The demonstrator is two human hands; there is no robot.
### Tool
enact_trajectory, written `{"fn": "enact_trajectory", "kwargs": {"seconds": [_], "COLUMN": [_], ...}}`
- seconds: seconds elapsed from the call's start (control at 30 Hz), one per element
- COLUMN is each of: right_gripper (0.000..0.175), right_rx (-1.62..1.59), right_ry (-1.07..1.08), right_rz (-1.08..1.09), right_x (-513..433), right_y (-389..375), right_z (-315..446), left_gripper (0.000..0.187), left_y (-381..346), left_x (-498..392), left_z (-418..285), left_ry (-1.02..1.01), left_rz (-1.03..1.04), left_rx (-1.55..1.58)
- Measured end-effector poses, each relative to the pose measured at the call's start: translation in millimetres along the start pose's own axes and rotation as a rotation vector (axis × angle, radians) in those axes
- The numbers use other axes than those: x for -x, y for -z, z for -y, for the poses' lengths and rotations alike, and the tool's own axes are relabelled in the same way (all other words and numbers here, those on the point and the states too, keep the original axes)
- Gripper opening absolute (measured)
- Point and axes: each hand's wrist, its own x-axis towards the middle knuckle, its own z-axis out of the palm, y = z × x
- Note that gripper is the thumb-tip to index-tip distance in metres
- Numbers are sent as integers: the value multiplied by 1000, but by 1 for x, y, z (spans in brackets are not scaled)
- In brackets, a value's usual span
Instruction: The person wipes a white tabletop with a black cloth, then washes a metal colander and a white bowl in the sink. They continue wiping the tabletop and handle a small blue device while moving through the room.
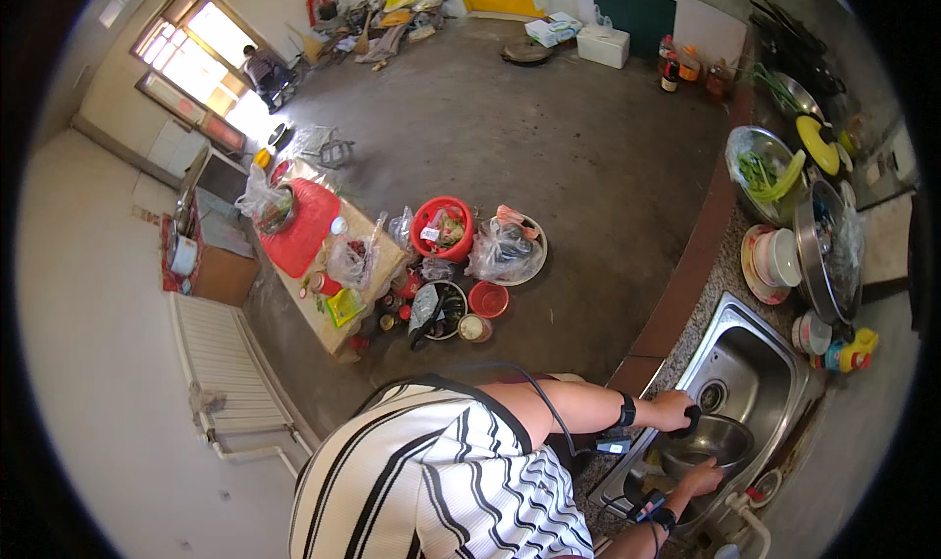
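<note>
My left hand (672, 410) is at the upper left of a stainless steel bowl (717, 441), closed around a small black object (691, 421) whose kind I cannot tell. The bowl sits tilted in the near part of a steel sink (744, 353). At the bowl's lower rim is my right hand (702, 478), its fingers gripping the edge. Beside the bowl, towards me, lies something yellowish and partly hidden. The round drain (712, 396) shows just beyond the bowl. Both wrists wear dark bands with small devices and a cable.
Stacked bowls (777, 258), a basin of greens (764, 177) and a large steel pan (816, 250) crowd the counter past the sink. A pipe (753, 518) is near my right arm. Behind stand a low table (371, 265) and a red bucket (442, 228). A person (266, 74) sits near the doorway.
</note>
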Motion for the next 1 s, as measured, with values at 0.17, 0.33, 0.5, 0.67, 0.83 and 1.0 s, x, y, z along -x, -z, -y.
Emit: {"fn": "enact_trajectory", "kwargs": {"seconds": [0.17, 0.33, 0.5, 0.67, 0.83, 1.0], "right_gripper": [32, 35, 34, 29, 36, 50], "right_rx": [215, 40, -639, -1167, -1426, -1115], "right_ry": [253, 74, -634, -769, -828, -791], "right_rz": [0, -205, 98, 180, 476, 771], "right_x": [6, -3, 24, 58, 74, 76], "right_y": [16, 2, -27, -46, -48, -35], "right_z": [9, -28, -59, -65, -86, -107], "left_gripper": [34, 42, 33, 33, 44, 64], "left_y": [3, -2, -23, -50, -70, -73], "left_x": [5, 10, 12, 9, 12, 28], "left_z": [-4, -8, -14, -15, -23, -36], "left_ry": [31, 6, 64, 92, 136, -10], "left_rz": [9, 27, 94, 114, 202, 373], "left_rx": [15, 93, 4, -21, -55, -242]}}
